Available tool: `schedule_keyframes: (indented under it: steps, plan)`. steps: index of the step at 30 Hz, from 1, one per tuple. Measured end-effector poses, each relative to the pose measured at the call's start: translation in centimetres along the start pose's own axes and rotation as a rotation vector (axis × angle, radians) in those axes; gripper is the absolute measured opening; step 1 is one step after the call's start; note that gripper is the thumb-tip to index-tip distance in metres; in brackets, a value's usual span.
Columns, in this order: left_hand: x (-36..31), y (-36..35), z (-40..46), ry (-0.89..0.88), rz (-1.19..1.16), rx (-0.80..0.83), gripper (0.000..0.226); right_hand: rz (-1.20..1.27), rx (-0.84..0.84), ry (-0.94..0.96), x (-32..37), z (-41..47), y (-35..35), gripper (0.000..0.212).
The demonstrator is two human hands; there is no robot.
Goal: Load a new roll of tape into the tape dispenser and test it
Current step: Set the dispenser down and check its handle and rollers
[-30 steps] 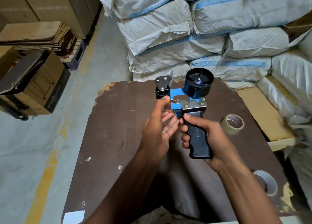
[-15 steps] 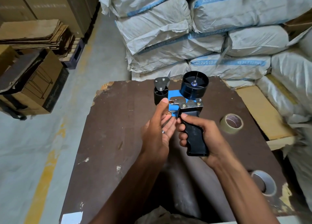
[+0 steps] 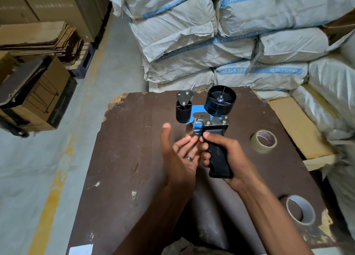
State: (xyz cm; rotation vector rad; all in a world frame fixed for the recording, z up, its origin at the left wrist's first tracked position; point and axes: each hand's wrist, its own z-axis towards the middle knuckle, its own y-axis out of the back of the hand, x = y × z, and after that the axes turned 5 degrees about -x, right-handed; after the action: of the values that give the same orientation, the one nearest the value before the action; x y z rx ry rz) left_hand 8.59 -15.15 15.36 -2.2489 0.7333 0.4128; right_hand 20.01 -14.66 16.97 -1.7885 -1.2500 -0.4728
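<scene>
Brown table [image 3: 123, 158] — right hand [image 3: 228, 155] grips the tape dispenser [image 3: 215, 128], handle near, hub far; left hand [image 3: 178, 153] open, fingers straight beside it.

Pretty dim, warm indoor light with soft shadows and no real glare. Wide-angle lens bends the edges, and the sacks [image 3: 221, 34] look a bit soft.
</scene>
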Motion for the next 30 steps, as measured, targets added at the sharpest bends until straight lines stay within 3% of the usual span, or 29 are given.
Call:
schedule_keyframes:
  steps: [4,8,17,30]
  plan:
    - [-0.4,1.5,0.8,0.048,-0.025,-0.034,0.072,0.001,0.001,-0.002,-0.1,0.4,0.2,0.019]
    - [-0.5,2.9,2.4,-0.032,0.001,-0.12,0.06,-0.043,-0.05,0.026,-0.5,0.8,0.0,0.008]
    - [-1.0,6.1,5.8,-0.146,0.091,-0.209,0.04,-0.075,-0.169,-0.014,-4.4,4.0,2.0,0.009]
    - [1.2,9.3,8.7,-0.145,0.226,-0.305,0.04,-0.225,-0.19,-0.143,-14.0,10.1,8.5,0.002]
